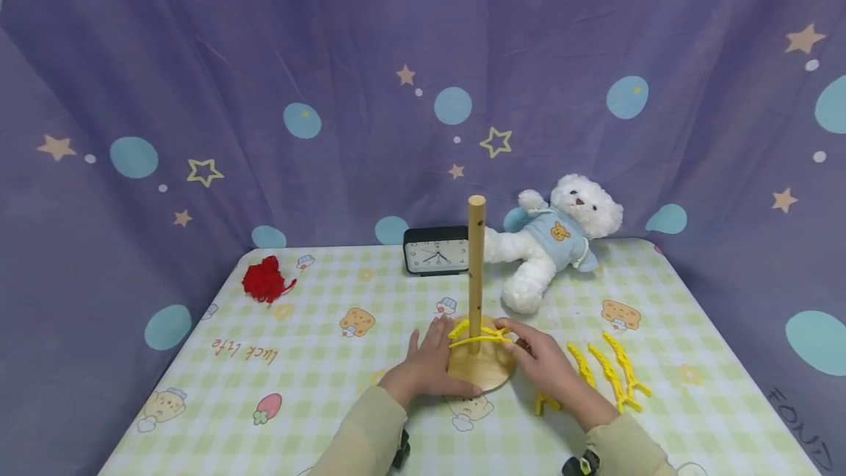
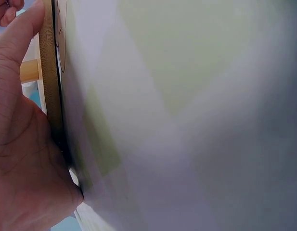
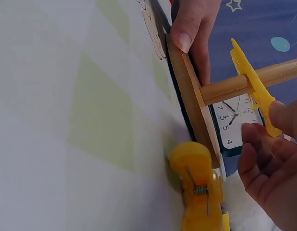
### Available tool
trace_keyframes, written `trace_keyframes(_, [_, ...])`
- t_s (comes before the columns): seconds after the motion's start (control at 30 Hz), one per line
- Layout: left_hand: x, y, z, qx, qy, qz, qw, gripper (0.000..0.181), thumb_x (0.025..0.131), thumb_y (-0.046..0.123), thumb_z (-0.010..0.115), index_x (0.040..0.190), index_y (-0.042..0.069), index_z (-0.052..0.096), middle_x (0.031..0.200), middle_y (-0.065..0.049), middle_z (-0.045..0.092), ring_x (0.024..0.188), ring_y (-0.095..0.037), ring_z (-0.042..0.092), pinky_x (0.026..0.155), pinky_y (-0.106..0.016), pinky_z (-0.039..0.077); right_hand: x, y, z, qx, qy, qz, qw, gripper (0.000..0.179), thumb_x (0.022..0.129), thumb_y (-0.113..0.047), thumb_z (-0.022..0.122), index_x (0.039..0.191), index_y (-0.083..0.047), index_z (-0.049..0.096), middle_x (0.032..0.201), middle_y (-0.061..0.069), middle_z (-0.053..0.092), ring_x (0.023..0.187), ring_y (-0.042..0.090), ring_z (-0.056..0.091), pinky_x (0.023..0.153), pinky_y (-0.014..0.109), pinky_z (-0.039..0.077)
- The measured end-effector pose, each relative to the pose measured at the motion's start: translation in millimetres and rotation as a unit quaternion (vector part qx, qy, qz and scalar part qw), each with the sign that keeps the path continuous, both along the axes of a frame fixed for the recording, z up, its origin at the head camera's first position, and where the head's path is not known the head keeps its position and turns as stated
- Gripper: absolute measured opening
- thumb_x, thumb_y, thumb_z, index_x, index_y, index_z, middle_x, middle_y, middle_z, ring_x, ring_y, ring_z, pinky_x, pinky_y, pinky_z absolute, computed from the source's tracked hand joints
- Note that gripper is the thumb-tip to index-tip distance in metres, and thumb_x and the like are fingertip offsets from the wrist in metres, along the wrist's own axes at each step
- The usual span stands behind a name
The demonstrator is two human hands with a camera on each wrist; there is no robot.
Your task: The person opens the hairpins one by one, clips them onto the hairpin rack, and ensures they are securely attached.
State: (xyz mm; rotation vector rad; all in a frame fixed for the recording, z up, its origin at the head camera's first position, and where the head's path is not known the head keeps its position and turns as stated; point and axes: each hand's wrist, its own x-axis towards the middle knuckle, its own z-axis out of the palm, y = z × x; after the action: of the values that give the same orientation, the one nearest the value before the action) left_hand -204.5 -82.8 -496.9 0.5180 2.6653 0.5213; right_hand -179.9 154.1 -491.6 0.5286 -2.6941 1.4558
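Observation:
A wooden stand has a round base (image 1: 481, 373) and an upright pole (image 1: 476, 270) with small dark holes. My left hand (image 1: 429, 366) holds the base by its left edge, thumb along the front rim; the right wrist view shows that thumb (image 3: 183, 41) on the edge. With thumb and fingertips my right hand (image 1: 545, 362) pinches one end of a yellow clip (image 3: 249, 74). The clip's two long arms lie on either side of the pole, low above the base. Several more yellow clips (image 1: 604, 373) lie right of my right hand, one with a metal spring (image 3: 201, 190) showing.
Behind the stand is a black-framed clock (image 1: 436, 259), partly hidden by the pole. A white teddy bear (image 1: 558, 233) in a blue top leans at the back right. Red yarn (image 1: 266, 281) lies far left on the checked tablecloth (image 1: 317, 395). A purple curtain (image 1: 370, 42) hangs behind the table.

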Motion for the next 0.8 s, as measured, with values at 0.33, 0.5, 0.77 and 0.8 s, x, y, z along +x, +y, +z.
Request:
trace_keyframes(0.33, [-1.0, -1.4, -3.0, 0.007, 0.001, 0.002, 1.0, 0.132, 0.065, 0.077, 0.069, 0.157, 0.007, 0.005, 0.164, -0.009, -0.001, 0.149, -0.022, -0.005, 0.116, -0.051, -0.007, 8.1, 10, 7.5, -0.011, -0.028, -0.045, 0.9985, 0.043, 0.093, -0.02, 0.068, 0.135, -0.018, 0.059, 0.128, 0.009, 0.061, 0.086, 0.011, 0.061, 0.069, 0.027, 0.052])
trace_keyframes(0.5, [1.7, -2.1, 3.7, 0.015, -0.008, -0.001, 0.9999, 0.133, 0.066, 0.077, 0.07, 0.157, 0.006, 0.005, 0.164, -0.01, -0.001, 0.149, -0.023, -0.004, 0.116, -0.052, -0.006, 14.9, 27, 12.8, 0.011, -0.037, -0.075, 0.9964, 0.035, 0.095, -0.024, 0.065, 0.13, -0.017, 0.063, 0.123, 0.007, 0.064, 0.084, 0.012, 0.062, 0.069, 0.029, 0.052])
trace_keyframes(0.77, [-1.3, -1.9, -1.6, -0.004, -0.005, -0.003, 1.0, 0.133, 0.066, 0.078, 0.068, 0.157, 0.007, 0.002, 0.164, -0.007, -0.004, 0.149, -0.02, -0.008, 0.116, -0.049, -0.009, 27.6, 55, 21.9, 0.031, -0.084, -0.111, 0.9898, 0.031, 0.096, -0.021, 0.063, 0.127, -0.017, 0.065, 0.099, 0.006, 0.066, 0.071, 0.019, 0.062, 0.059, 0.032, 0.05])
trace_keyframes(0.8, [-1.4, -1.6, -2.1, -0.005, -0.006, -0.002, 1.0, 0.133, 0.066, 0.078, 0.068, 0.157, 0.008, 0.002, 0.164, -0.006, -0.004, 0.149, -0.019, -0.008, 0.116, -0.049, -0.009, 29.2, 59, 22.5, 0.036, -0.085, -0.114, 0.9891, 0.031, 0.096, -0.021, 0.064, 0.127, -0.017, 0.065, 0.098, 0.006, 0.066, 0.071, 0.018, 0.062, 0.06, 0.032, 0.05])
